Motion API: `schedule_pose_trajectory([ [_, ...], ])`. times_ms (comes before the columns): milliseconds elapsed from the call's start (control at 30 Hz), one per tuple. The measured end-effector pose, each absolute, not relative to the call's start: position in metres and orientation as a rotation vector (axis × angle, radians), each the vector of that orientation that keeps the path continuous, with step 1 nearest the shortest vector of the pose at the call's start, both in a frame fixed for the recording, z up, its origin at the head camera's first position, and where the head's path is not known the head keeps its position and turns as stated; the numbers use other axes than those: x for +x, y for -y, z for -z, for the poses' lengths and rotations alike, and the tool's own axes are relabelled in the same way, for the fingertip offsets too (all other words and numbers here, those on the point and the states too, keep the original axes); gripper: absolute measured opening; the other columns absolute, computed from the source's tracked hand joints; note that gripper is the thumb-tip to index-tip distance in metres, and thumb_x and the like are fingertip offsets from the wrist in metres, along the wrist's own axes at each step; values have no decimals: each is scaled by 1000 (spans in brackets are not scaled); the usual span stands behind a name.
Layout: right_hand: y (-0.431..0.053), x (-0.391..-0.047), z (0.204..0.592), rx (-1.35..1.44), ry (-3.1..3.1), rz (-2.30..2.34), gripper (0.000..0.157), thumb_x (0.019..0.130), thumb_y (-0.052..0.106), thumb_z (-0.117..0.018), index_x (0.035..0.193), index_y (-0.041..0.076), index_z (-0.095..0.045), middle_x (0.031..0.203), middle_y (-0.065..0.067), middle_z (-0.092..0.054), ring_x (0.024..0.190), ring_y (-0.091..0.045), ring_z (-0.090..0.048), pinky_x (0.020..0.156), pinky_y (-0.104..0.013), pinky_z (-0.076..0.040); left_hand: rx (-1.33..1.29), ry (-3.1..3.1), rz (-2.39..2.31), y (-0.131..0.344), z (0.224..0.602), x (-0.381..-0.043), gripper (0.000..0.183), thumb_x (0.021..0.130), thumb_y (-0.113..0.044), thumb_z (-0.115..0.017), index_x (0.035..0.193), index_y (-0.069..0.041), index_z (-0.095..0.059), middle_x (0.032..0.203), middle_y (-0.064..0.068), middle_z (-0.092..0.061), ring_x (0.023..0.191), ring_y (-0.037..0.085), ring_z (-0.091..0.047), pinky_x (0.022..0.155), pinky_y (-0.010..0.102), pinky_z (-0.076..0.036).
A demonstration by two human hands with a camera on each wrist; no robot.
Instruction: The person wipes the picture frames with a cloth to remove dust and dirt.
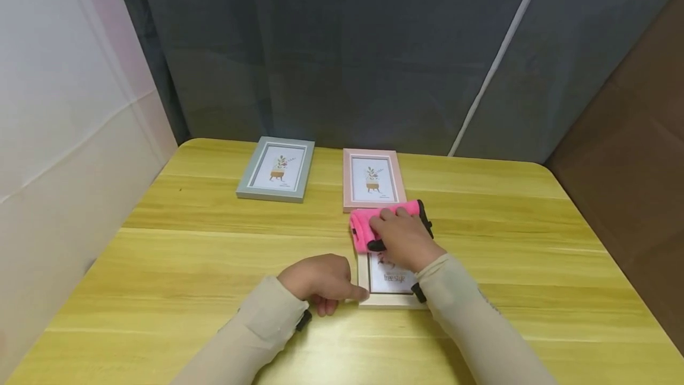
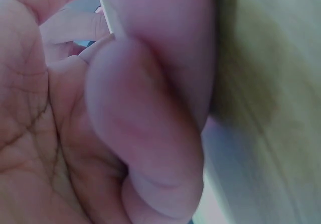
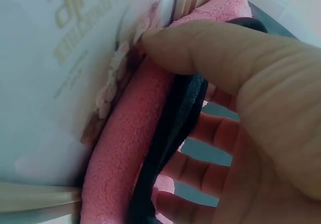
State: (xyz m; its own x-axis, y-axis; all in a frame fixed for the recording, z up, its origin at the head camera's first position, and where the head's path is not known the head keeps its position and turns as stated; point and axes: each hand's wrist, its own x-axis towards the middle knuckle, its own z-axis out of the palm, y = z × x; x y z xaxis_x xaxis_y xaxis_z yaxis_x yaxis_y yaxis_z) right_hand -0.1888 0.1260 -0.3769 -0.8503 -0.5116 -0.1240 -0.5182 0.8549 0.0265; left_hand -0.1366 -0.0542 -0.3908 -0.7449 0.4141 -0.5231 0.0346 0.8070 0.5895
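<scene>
A cream picture frame lies flat near the middle front of the table, its print marked "free style". My left hand grips its near left corner, the thumb on the rim and the other fingers curled; in the left wrist view these fingers hide most of the contact. A folded pink plush cloth with black trim covers the far part of this frame. My right hand holds the cloth against the frame; in the right wrist view the thumb lies over the cloth's black band.
Behind the cloth lies a pink picture frame, its near edge close to the cloth. A grey-blue picture frame is farther left. The yellow wood-grain table ends at a dark curtain at the back.
</scene>
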Motion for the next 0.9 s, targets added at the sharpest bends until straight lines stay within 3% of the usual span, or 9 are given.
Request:
schedule_pose_trajectory([
  [167,-124,-193,378,-815,-2937,-17,30,89,15,-75,118,17,-65,104,-5,-60,89,-25,-50,83,-41,-49,321,-2328,-735,55,390,-137,53,89,-43,-70,52,-7,-59,42,2,-51,35,12,-49,35,23,-39],
  [300,-124,-196,376,-782,-2925,85,14,93,9,-68,101,20,-66,87,-1,-59,78,-22,-50,75,-35,-46,312,-2323,-758,54,391,-135,53,88,-43,-70,51,-7,-57,42,1,-49,35,12,-48,35,23,-38],
  [633,-129,-175,373,-821,-2828,217,25,85,4,-71,78,22,-56,69,4,-52,67,-18,-49,66,-34,-42,300,-2313,-782,52,392,-134,52,87,-41,-72,51,-7,-55,41,2,-49,35,13,-48,35,23,-37],
  [900,-139,-146,372,-995,-2666,407,26,76,3,-66,69,22,-50,60,10,-40,59,-8,-42,58,-26,-38,256,-2316,-857,55,396,-135,35,86,-38,-73,72,-10,-58,47,3,-48,37,14,-47,36,25,-43],
])
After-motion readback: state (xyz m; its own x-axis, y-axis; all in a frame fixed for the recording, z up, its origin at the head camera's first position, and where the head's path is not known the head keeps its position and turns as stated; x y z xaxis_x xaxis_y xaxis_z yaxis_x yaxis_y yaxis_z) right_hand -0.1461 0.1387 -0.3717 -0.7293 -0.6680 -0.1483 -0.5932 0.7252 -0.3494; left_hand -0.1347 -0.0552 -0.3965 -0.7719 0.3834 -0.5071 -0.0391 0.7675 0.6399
